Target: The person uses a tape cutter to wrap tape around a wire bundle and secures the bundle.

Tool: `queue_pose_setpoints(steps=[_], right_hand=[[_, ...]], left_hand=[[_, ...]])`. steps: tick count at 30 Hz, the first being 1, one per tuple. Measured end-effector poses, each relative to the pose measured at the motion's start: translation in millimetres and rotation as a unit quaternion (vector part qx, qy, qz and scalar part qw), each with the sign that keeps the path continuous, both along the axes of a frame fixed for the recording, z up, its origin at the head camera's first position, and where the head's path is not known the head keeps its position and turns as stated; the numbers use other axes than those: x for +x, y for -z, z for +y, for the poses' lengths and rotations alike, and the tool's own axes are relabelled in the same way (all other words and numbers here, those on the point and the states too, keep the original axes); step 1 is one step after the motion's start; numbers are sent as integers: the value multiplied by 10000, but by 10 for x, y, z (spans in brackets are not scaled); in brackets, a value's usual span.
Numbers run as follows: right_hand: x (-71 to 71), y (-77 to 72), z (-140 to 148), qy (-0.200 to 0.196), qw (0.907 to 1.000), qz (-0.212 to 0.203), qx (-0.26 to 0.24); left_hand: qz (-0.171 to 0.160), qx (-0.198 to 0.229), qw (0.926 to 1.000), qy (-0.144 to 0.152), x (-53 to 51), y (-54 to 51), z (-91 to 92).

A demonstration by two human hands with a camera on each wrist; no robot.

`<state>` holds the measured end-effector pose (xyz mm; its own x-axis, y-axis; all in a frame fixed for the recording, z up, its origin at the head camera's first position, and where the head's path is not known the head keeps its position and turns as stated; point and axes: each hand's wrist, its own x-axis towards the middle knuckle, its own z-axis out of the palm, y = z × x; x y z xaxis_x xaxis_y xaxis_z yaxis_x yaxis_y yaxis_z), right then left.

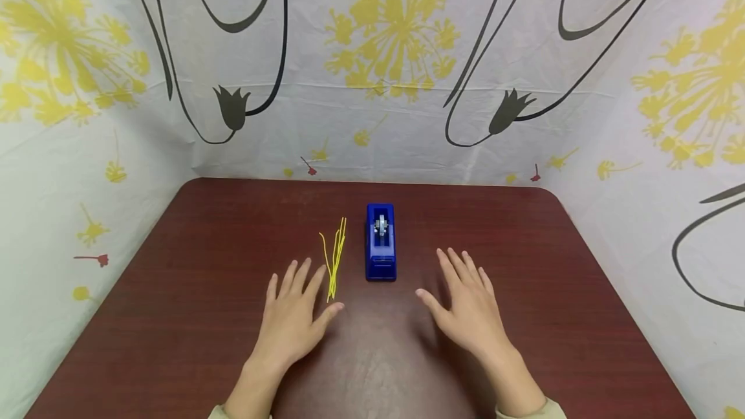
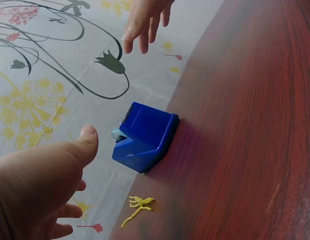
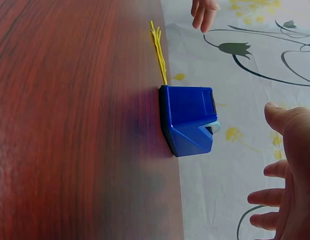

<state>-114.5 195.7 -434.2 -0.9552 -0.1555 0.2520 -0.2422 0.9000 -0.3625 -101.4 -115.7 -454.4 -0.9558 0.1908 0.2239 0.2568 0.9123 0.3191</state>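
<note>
A blue tape dispenser [image 1: 381, 269] stands on the table between the two hands, a little beyond them, with a small roll [image 1: 381, 225] in its slot. Left of it lies a loose bunch of thin yellow strands [image 1: 332, 277]; their material I cannot tell. My left hand [image 1: 293, 322] is palm down with fingers straight and spread, close beside the strands' near end and holding nothing. Likewise spread and without anything in it, my right hand [image 1: 470, 309] is to the right of the dispenser, apart from it. The dispenser's toothed cutting edge shows in the left wrist view.
The dark red-brown wooden table [image 1: 553, 335] has rounded far corners. Pale cloth [image 1: 396, 141] printed with flowers hangs behind its far edge and along both sides.
</note>
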Motion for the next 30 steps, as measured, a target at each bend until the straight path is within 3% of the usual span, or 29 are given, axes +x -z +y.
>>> queue_pose_setpoints(steps=[16, 23, 30], right_hand=[[4, 42, -73, -22, 9994, -271, 222], [-26, 24, -103, 23, 9997, -157, 188], [-51, -10, -136, -176, 9998, -36, 64]], left_hand=[[108, -88, 9999, 3, -26, 56, 30], [55, -42, 10000, 36, -29, 75, 38], [144, -5, 9998, 157, -87, 90, 53]])
